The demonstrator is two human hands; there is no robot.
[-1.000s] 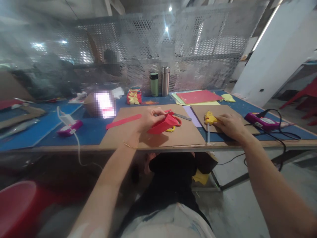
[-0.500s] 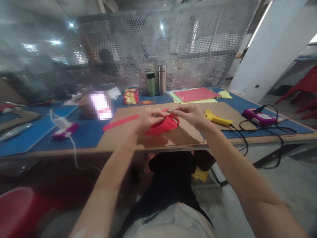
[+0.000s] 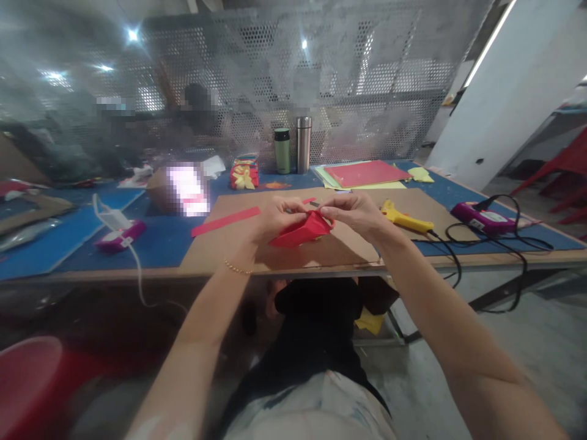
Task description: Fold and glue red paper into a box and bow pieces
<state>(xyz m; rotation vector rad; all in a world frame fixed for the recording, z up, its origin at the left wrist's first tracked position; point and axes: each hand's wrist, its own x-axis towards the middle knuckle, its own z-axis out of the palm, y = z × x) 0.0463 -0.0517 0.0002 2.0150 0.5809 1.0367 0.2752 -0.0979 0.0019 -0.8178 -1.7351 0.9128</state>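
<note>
Between my two hands is a folded red paper piece point(image 3: 302, 231), held just above a brown cardboard sheet point(image 3: 220, 253). My left hand point(image 3: 282, 215) pinches its upper left edge, fingers closed. With thumb and forefinger together, my right hand point(image 3: 351, 214) grips the top right of the same piece. A bit of yellow shows under it. Left of my left hand, a flat red strip point(image 3: 225, 221) lies on the cardboard. The yellow glue gun point(image 3: 406, 220) rests to the right of my right hand, its cord running off to the right.
Purple power sockets point(image 3: 483, 218) with black cables stand at the right; another purple socket point(image 3: 121, 236) holds a white plug. At the back are a green tumbler point(image 3: 282, 151), a steel flask point(image 3: 303, 146), a red and yellow paper box point(image 3: 244, 174), coloured sheets point(image 3: 367, 173) and a bright, blurred-out screen point(image 3: 189, 189).
My right thumb and forefinger have come in against the top of the red paper piece, nearer my left fingers. The ring-like opening at its right end shows less. The view has shifted slightly.
</note>
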